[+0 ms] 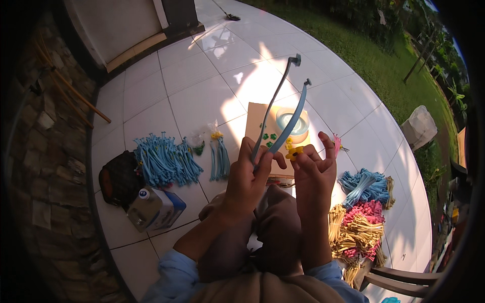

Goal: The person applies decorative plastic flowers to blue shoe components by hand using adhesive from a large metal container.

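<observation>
My left hand (246, 177) is closed around the lower ends of two long blue strips (292, 122), which rise away from me and end in small dark knobs. Between the thumb and fingers of my right hand (314, 174) is a small yellow flower-shaped piece (294, 153), close to the strips. Beyond both hands lies a tan board (255, 117) carrying small green pieces (270, 136), a few yellow pieces (288, 142) and a round translucent tub (302, 137). The strips pass in front of part of the tub.
Left on the tiled floor are a heap of blue strips (164, 159), a smaller blue bunch (219, 159), a jerrycan (156, 209) and a dark bag (117, 177). Blue bundles (365, 186) and tan and pink bundles (361, 227) lie right, near a chair (401, 280).
</observation>
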`<state>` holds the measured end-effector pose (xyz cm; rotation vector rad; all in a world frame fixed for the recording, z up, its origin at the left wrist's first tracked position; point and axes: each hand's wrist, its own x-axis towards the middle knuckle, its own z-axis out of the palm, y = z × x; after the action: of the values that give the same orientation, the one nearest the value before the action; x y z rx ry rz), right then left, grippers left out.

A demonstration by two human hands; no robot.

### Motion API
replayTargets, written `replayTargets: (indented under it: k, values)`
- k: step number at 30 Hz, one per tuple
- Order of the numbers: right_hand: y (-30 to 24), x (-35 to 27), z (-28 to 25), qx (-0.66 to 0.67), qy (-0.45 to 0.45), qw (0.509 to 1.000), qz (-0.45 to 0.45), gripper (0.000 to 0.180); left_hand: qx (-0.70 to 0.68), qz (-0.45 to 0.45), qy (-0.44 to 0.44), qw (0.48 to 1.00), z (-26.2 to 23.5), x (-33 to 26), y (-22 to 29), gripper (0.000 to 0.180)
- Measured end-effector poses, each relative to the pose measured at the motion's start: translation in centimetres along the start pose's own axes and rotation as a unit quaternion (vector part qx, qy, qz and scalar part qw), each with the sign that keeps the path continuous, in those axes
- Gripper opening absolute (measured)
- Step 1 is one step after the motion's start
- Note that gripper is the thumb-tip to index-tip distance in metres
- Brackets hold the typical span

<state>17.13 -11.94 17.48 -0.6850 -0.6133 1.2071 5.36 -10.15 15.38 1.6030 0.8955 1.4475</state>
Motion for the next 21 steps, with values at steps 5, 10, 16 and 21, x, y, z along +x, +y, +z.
replayTargets:
  k: [5,10,16,21]
  values:
    - [1.4,-0.7,0.1,0.004,0.002,0.999,0.038,0.063,0.075,-0.010,0.042,0.996,0.0,-1.6,0.3,0.012]
    - [2.2,-0.7,-0.2,0.005,0.009,0.999,0.038,0.062,0.071,0.012,0.045,0.996,0.1,-1.9,0.0,0.011]
    - [2.5,-0.4,0.2,-0.007,0.023,0.999,0.042,0.060,0.077,0.006,0.039,0.996,-0.2,-1.8,-0.1,0.010]
    - [2.6,-0.2,0.0,0.004,0.028,0.998,0.047,0.058,0.090,-0.011,0.028,0.995,-0.2,-1.7,-0.3,0.010]
